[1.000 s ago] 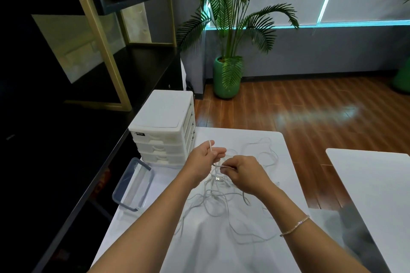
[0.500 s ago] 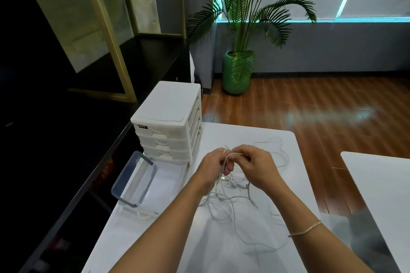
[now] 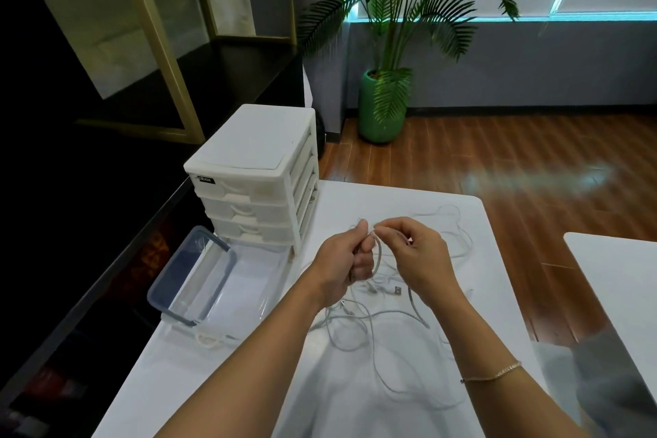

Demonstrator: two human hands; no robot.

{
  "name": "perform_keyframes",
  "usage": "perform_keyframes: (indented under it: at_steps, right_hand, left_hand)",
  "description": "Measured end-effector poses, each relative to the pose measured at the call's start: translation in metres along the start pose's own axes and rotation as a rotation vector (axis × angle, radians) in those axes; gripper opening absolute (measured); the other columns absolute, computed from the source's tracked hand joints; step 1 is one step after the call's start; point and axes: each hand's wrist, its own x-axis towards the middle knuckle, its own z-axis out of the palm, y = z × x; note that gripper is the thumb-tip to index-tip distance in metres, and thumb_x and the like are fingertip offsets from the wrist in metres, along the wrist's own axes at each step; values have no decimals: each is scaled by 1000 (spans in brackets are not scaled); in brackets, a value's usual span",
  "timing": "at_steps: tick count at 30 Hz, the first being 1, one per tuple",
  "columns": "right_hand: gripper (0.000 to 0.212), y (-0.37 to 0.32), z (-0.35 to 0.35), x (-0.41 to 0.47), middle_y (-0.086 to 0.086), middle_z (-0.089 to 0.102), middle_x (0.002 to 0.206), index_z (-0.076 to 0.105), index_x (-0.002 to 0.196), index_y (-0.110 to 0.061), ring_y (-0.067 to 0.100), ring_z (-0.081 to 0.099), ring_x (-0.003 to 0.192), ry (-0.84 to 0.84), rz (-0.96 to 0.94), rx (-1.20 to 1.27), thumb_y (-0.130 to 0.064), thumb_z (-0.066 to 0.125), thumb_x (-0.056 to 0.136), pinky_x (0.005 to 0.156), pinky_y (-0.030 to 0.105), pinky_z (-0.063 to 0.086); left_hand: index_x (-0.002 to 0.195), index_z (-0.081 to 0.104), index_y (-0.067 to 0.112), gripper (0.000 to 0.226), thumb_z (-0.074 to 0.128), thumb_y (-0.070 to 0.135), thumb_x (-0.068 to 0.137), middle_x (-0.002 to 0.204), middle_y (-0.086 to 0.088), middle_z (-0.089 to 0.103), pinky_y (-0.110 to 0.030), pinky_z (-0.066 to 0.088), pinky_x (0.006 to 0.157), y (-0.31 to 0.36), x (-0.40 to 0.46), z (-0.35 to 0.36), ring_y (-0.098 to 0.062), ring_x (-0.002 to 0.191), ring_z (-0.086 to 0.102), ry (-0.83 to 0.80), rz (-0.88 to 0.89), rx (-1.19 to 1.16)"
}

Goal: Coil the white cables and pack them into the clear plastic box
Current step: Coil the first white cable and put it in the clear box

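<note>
A tangle of white cables (image 3: 384, 327) lies on the white table (image 3: 355, 402) under and beyond my hands. My left hand (image 3: 343, 260) grips a loop of white cable, fingers curled round it. Close beside it, my right hand (image 3: 417, 254) pinches the same cable at its top between thumb and forefinger. The cable hangs down between the hands to the pile. The clear plastic box (image 3: 249, 281) lies open to the left of my left hand, its blue-rimmed lid (image 3: 188, 277) leaning at its left side.
A white drawer unit (image 3: 256, 181) stands just behind the box at the table's back left. A small coiled white cord (image 3: 209, 340) lies in front of the box. A second white table (image 3: 618, 295) is at the right; a potted palm (image 3: 384, 107) stands on the wooden floor.
My hands have come together and lifted slightly, forming a loop of cable between them. The camera has moved closer, bringing the box more fully into view.
</note>
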Motion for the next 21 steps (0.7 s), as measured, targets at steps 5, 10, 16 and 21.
perform_keyframes:
  at_steps: [5,10,16,21]
  right_hand:
    - [21,27,9,-9,-19,70,82,68,78,-41,3,63,84,53,26,152,-24,61,88,82,23,49]
    - [18,46,16,-13,-18,69,91,70,90,-36,2,62,96,31,24,109,-24,57,90,89,21,47]
    - [26,61,22,-24,-15,64,94,67,113,-24,1,56,86,103,-34,-58,-20,49,95,74,3,40]
    - [23,67,26,-42,6,73,89,72,98,-11,19,63,81,167,-160,-282,-20,51,93,71,21,47]
  left_hand:
    - [55,42,17,49,35,33,100,40,6,24,-19,23,41,-18,9,2,-8,37,22,-2,17,-247]
    - [63,46,12,44,33,32,100,35,6,24,-17,23,33,-37,17,5,-6,30,22,-15,-4,-562]
    - [68,62,7,49,35,32,100,35,7,24,-16,24,32,-54,17,7,-6,29,23,-50,6,-643]
    - [93,58,1,40,30,29,101,39,7,29,-15,29,37,-64,4,0,-5,34,27,-84,125,-635]
